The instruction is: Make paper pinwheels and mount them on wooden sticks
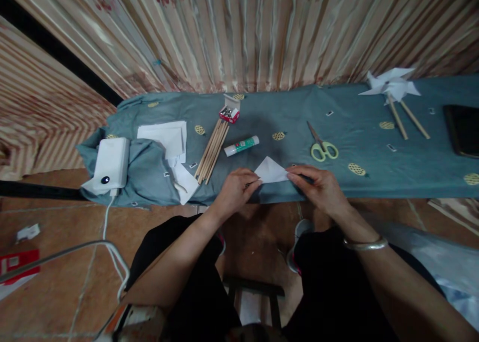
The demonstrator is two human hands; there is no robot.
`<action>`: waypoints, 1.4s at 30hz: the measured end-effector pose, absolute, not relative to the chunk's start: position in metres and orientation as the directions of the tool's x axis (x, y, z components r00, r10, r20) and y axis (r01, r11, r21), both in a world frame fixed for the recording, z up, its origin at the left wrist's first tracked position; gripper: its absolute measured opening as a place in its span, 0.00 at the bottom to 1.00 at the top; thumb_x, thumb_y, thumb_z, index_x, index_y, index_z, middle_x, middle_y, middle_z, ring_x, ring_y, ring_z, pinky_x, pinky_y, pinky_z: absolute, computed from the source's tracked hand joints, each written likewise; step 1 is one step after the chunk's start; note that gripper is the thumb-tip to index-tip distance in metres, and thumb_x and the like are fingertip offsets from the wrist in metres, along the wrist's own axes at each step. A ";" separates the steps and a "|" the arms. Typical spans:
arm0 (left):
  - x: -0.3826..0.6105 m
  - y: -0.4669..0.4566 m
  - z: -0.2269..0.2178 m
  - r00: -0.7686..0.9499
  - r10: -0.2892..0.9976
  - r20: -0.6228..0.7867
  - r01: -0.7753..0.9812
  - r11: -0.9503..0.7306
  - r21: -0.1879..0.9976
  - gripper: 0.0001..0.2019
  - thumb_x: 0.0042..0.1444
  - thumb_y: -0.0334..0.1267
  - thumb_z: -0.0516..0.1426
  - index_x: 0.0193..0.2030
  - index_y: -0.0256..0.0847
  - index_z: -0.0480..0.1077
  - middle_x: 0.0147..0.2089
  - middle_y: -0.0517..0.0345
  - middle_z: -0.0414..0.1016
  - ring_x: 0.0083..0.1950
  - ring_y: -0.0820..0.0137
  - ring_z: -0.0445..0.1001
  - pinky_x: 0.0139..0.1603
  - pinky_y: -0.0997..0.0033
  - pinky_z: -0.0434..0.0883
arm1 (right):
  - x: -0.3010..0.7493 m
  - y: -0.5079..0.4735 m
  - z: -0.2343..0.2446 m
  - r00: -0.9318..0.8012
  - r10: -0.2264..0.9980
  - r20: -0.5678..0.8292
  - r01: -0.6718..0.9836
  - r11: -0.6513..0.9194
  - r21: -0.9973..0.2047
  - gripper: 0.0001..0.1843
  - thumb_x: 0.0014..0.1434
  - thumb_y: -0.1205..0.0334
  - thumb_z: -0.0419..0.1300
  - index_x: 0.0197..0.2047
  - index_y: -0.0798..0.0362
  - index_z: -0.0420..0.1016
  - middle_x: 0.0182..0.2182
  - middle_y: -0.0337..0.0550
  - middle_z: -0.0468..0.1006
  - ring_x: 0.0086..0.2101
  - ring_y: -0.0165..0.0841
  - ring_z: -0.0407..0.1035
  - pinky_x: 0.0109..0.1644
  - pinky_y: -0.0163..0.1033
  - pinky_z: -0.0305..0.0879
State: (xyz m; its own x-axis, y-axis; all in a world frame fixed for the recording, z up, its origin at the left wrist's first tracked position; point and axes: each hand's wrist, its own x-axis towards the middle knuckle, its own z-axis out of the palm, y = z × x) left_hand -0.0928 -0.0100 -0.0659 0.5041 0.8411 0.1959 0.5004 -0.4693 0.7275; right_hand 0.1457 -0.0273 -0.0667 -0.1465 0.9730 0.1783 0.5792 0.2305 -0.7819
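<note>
A white paper folded into a triangle (272, 171) lies near the front edge of a low table covered in blue-grey cloth (374, 132). My left hand (236, 191) pinches the triangle's left corner with curled fingers. My right hand (319, 184) presses its fingers down on the right corner. A glue stick (241, 146) lies just beyond the paper. A bundle of wooden sticks (212, 151) lies to its left, and green-handled scissors (321, 147) lie to the right.
White paper sheets (166, 137) and a white power bank (111, 163) with its cable sit at the table's left. A small red box of pins (229, 113) stands at the back. Finished paper pinwheels (394, 90) and a dark flat object (463, 130) are at the right.
</note>
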 end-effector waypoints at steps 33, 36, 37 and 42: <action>-0.068 -0.038 -0.073 0.696 0.709 0.111 0.670 -0.697 0.254 0.29 0.65 0.41 0.52 0.69 0.30 0.50 0.72 0.39 0.52 0.75 0.58 0.47 0.73 0.46 0.45 | 0.126 -0.011 -0.078 -0.010 0.949 0.316 0.759 0.213 -0.615 0.07 0.56 0.62 0.59 0.27 0.50 0.73 0.40 0.51 0.81 0.42 0.41 0.75 0.47 0.47 0.71; -0.068 -0.037 -0.073 0.695 0.711 0.112 0.668 -0.695 0.265 0.30 0.64 0.41 0.52 0.69 0.31 0.50 0.72 0.39 0.53 0.74 0.58 0.48 0.72 0.45 0.46 | 0.126 -0.011 -0.077 -0.006 0.951 0.310 0.757 0.207 -0.620 0.07 0.56 0.62 0.58 0.27 0.49 0.72 0.40 0.50 0.81 0.42 0.42 0.75 0.48 0.49 0.71; -0.068 -0.037 -0.073 0.693 0.712 0.113 0.669 -0.693 0.268 0.30 0.64 0.41 0.52 0.69 0.31 0.50 0.72 0.39 0.53 0.74 0.58 0.48 0.72 0.45 0.46 | 0.126 -0.011 -0.077 -0.003 0.950 0.312 0.757 0.206 -0.620 0.07 0.56 0.62 0.58 0.27 0.49 0.72 0.40 0.50 0.81 0.43 0.42 0.75 0.49 0.49 0.70; -0.067 -0.036 -0.074 0.693 0.713 0.107 0.674 -0.693 0.257 0.29 0.64 0.41 0.52 0.69 0.32 0.51 0.72 0.38 0.53 0.74 0.58 0.48 0.72 0.45 0.45 | 0.126 -0.011 -0.079 0.000 0.953 0.304 0.755 0.199 -0.625 0.07 0.56 0.62 0.58 0.27 0.49 0.72 0.40 0.50 0.81 0.43 0.42 0.75 0.49 0.50 0.70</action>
State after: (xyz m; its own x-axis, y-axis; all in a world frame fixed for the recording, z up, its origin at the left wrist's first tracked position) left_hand -0.0673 -0.0355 -0.0739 0.6925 0.7134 0.1068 0.6738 -0.6926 0.2575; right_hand 0.1261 -0.0105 -0.0787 0.0004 0.9527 0.3040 0.7552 0.1989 -0.6245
